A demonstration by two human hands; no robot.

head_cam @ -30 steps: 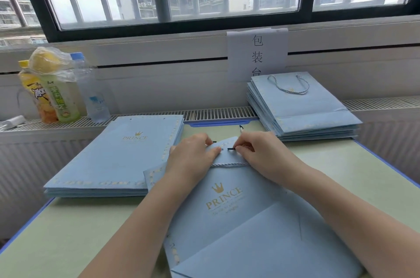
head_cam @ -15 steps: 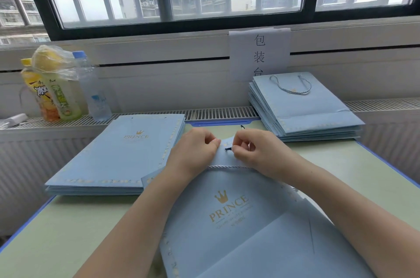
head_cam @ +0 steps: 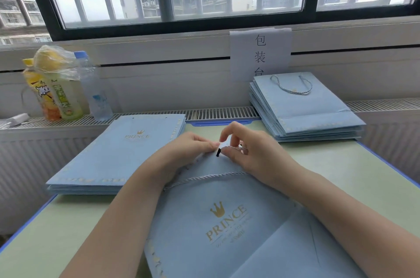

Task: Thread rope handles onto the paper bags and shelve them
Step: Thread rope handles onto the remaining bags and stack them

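Observation:
A flat light-blue paper bag (head_cam: 227, 227) with a gold PRINCE crown print lies before me on the green table. A pale blue rope handle (head_cam: 204, 178) runs across it between my wrists. My left hand (head_cam: 181, 152) pinches the bag's top edge. My right hand (head_cam: 247, 148) pinches the same edge from the right, beside the rope's black tip (head_cam: 218, 152), with the forefinger raised. A stack of bags without handles (head_cam: 118, 155) lies at the left. A stack of bags with a rope handle on top (head_cam: 302, 107) sits at the back right.
Drink bottles (head_cam: 61, 89) in a clear plastic wrap stand on the radiator ledge (head_cam: 218, 114) at the back left. A paper sign (head_cam: 260, 54) with Chinese characters is stuck below the barred window. The table's blue edge (head_cam: 386, 164) runs along the right.
Both hands have drawn closer at the bag's top edge. The right forefinger has lifted, and the black rope tip now stands upright between the fingertips. The bag has shifted slightly.

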